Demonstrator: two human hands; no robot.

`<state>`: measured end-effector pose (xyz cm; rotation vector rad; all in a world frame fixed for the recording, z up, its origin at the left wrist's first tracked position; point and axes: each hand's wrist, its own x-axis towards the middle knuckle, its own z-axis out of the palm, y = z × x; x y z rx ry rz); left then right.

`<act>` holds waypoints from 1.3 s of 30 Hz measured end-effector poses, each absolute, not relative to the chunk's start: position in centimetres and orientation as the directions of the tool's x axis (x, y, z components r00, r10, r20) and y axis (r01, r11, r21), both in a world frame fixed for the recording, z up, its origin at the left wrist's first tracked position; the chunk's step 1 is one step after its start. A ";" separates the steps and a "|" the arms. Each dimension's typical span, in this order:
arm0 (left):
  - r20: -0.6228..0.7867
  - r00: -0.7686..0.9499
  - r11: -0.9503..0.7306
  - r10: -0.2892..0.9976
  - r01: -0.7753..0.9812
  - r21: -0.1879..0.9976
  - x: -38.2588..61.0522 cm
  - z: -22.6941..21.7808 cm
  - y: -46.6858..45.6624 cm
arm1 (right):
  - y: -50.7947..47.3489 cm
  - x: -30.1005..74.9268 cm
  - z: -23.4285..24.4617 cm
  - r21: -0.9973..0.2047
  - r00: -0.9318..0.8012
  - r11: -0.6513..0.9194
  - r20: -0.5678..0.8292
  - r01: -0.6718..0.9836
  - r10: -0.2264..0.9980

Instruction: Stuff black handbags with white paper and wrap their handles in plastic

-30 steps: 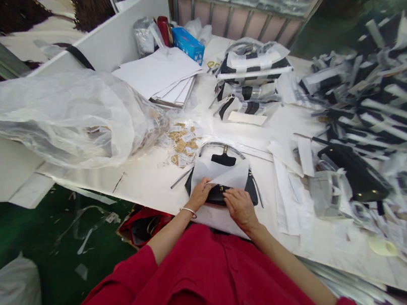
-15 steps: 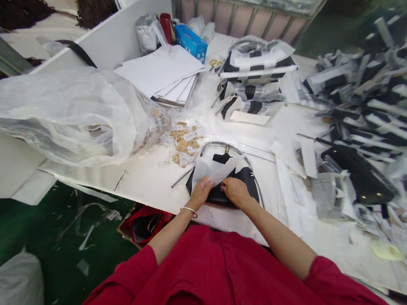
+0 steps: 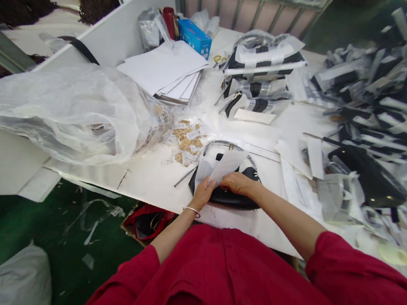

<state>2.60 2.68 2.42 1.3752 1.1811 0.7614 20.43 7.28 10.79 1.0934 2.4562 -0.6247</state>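
Note:
A black handbag (image 3: 236,202) lies at the table's front edge, its handle curving away from me. White wrapping paper (image 3: 230,163) covers part of its upper side. My left hand (image 3: 205,191) is closed on the near left edge of that paper, thumb on top. My right hand (image 3: 235,183) rests over the bag with its fingers curled in beside the paper; what they pinch is hidden. Just beyond the bag is a scatter of brown paper tags (image 3: 188,142) with strings.
A large clear plastic bag (image 3: 68,116) sprawls at the left. White sheets (image 3: 167,66) and a blue box (image 3: 195,38) stand at the back. Wrapped handbags (image 3: 263,67) are stacked behind, with a black bag (image 3: 367,174) and a heap of wrapped pieces to the right.
My right hand has moved a little up and inward, closer to the paper. The paper now lies wider over the bag. The view has shifted slightly.

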 end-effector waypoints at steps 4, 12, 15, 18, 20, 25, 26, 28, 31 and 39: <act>-0.174 0.296 0.107 0.939 0.228 0.968 2.6 2.3 2.6 | 7.2 20.6 10.5 -0.247 -0.744 0.738 -0.470 0.628 0.475; -0.167 0.297 0.078 0.940 0.289 0.954 2.5 2.2 2.7 | 7.2 21.9 9.6 -0.261 -0.830 0.822 -0.403 0.507 0.385; -0.172 0.290 0.079 0.941 0.308 0.948 2.5 2.5 2.6 | 7.1 22.0 9.5 -0.244 -0.830 0.823 -0.385 0.514 0.404; -0.151 0.313 0.047 0.938 0.316 0.948 2.6 2.7 2.5 | 5.8 22.2 9.7 -0.205 -0.821 0.810 -0.310 0.549 0.478; -0.088 0.345 -0.028 0.935 0.317 0.948 2.7 2.7 2.4 | 4.3 22.3 10.2 -0.209 -0.831 0.804 -0.167 0.556 0.531; 0.091 0.452 -0.286 0.887 0.384 0.878 3.1 2.1 1.6 | 0.9 21.5 12.9 -0.170 -0.766 0.794 0.209 0.583 0.608; 0.117 0.474 -0.333 0.873 0.404 0.852 3.1 2.0 1.4 | 0.6 21.2 13.4 -0.155 -0.742 0.782 0.252 0.603 0.622; 0.155 0.523 -0.420 0.838 0.437 0.795 3.1 1.7 1.1 | 0.4 20.9 13.6 -0.135 -0.686 0.741 0.297 0.658 0.664; 0.171 0.578 -0.503 0.798 0.481 0.718 2.9 1.5 0.7 | 0.0 21.4 11.9 -0.150 -0.598 0.632 0.219 0.760 0.771; 0.229 0.542 -0.513 0.809 0.461 0.724 2.7 1.1 -0.1 | -4.2 23.6 5.1 -0.228 -0.369 0.414 0.215 0.881 0.904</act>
